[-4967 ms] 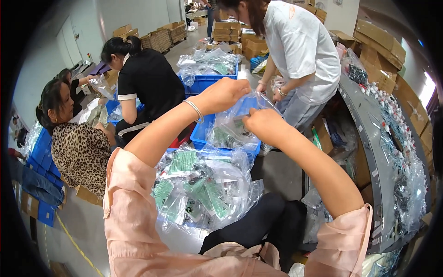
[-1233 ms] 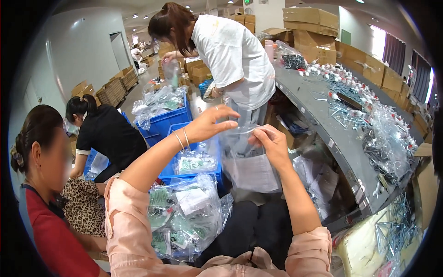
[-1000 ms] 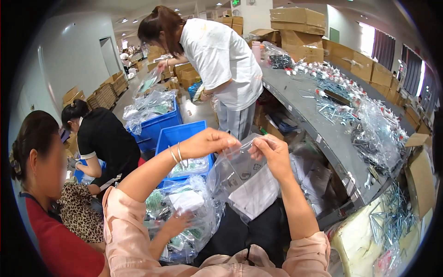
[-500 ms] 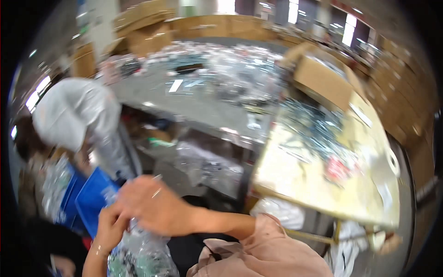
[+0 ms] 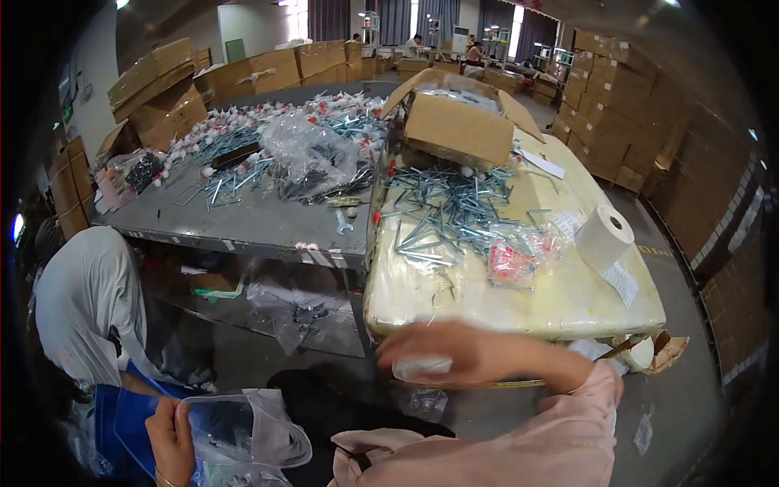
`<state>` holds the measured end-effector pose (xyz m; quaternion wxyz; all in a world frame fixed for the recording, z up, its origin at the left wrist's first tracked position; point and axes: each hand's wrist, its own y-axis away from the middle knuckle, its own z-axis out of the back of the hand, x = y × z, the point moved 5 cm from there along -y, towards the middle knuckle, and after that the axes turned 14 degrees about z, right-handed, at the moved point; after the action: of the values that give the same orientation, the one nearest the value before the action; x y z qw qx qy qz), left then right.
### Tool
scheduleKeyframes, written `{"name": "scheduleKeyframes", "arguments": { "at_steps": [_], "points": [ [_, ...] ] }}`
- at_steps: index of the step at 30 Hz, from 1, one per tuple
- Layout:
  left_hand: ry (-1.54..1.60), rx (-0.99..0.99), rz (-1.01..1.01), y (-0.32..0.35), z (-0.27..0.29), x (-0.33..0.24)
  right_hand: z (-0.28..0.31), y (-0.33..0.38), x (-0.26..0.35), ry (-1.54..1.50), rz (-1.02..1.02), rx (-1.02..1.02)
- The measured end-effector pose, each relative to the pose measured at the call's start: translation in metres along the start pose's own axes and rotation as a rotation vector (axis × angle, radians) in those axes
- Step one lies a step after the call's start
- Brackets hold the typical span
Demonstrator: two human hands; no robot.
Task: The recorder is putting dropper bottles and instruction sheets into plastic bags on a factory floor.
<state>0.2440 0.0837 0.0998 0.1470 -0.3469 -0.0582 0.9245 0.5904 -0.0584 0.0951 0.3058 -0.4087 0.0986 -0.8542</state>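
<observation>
My left hand (image 5: 172, 442), low on the left, pinches the rim of a clear plastic bag (image 5: 223, 420). The bag's mouth gapes toward the right, over my lap; its lower part runs out of the picture. My right hand (image 5: 442, 351) is smeared by motion at the front edge of a yellowish plastic-covered table (image 5: 503, 316). Something clear shows just under its fingers, and I cannot tell whether they hold it. On that table lie a heap of bent metal rods like hex keys (image 5: 446, 203) and a clear packet with red print (image 5: 511, 264).
An open carton (image 5: 458, 126) and a white label roll (image 5: 604, 237) stand on the yellowish table. A grey table (image 5: 243, 223) bears more rods and plastic bags. A person in grey (image 5: 89, 300) bends at left beside blue bins (image 5: 122, 418). Stacked cartons (image 5: 608, 105) stand at right.
My hands were together at the lower left; my right hand has swung right to the yellowish table. The left still grips plastic, its bag now gaping. My view has turned right.
</observation>
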Motion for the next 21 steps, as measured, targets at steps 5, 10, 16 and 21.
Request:
{"name": "scheduleKeyframes", "arguments": {
  "at_steps": [5, 10, 16, 21],
  "points": [
    [0.027, -0.034, -0.068, -0.011, -0.011, -0.001, 0.177, 0.075, -0.085, 0.639, -0.521, -0.336],
    [-0.014, 0.003, 0.030, -0.019, -0.020, 0.001, 0.296, 0.128, -0.123, 1.281, -0.476, -0.775],
    [-0.117, -0.061, 0.032, -0.020, -0.022, -0.017, 0.331, 0.007, -0.139, 1.413, -0.332, -0.460],
    [-0.032, 0.078, 0.275, -0.010, -0.028, -0.018, 0.358, -0.002, -0.196, 1.218, -0.773, -0.106]
  ]
}}
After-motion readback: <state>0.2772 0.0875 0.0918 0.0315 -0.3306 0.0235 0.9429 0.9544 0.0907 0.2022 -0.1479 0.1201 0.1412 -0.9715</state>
